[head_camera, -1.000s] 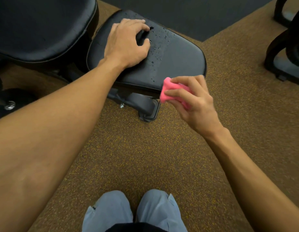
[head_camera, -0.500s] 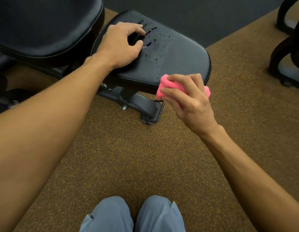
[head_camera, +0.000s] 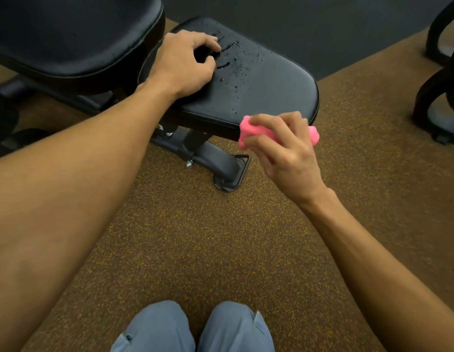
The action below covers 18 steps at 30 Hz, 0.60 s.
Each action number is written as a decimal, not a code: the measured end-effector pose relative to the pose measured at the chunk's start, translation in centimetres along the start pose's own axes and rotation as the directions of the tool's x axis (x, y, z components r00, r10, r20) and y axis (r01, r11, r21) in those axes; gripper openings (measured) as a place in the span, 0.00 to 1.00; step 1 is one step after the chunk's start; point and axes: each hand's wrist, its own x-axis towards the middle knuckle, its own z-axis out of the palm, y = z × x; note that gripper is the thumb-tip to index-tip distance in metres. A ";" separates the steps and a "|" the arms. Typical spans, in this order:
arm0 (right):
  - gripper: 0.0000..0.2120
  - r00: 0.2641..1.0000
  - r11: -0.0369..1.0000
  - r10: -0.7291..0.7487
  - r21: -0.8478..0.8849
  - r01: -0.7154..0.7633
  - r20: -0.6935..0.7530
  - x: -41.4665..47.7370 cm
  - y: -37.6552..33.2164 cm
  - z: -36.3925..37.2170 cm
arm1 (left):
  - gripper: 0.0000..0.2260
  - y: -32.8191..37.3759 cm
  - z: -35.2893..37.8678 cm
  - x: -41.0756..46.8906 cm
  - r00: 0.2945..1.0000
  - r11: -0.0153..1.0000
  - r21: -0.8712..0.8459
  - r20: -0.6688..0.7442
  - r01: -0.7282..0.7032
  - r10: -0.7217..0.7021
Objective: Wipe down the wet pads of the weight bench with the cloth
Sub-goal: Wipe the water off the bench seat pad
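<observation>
Left of the left hand (head_camera: pixel 185 64) rises the dark back pad (head_camera: pixel 68 34). The hand itself lies on the seat pad (head_camera: pixel 271 87), fingers curled with their tips on the vinyl, and droplets (head_camera: pixel 236 69) bead just right of those tips. Below the pad, between the two hands, the bench's foot (head_camera: pixel 228 171) stands on the speckled floor (head_camera: pixel 195 237); the right hand (head_camera: pixel 284 151), at the pad's near right corner, pinches the bunched pink cloth (head_camera: pixel 248 132) between thumb and fingers, with a dark machine base (head_camera: pixel 439 85) well to its right.
</observation>
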 end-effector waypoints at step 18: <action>0.06 0.978 0.979 0.202 0.026 -0.201 -0.049 0.2 -1.6 -0.2 | 0.16 -0.4 -0.7 0.6 0.996 0.998 -0.053 0.079 -0.038 0.042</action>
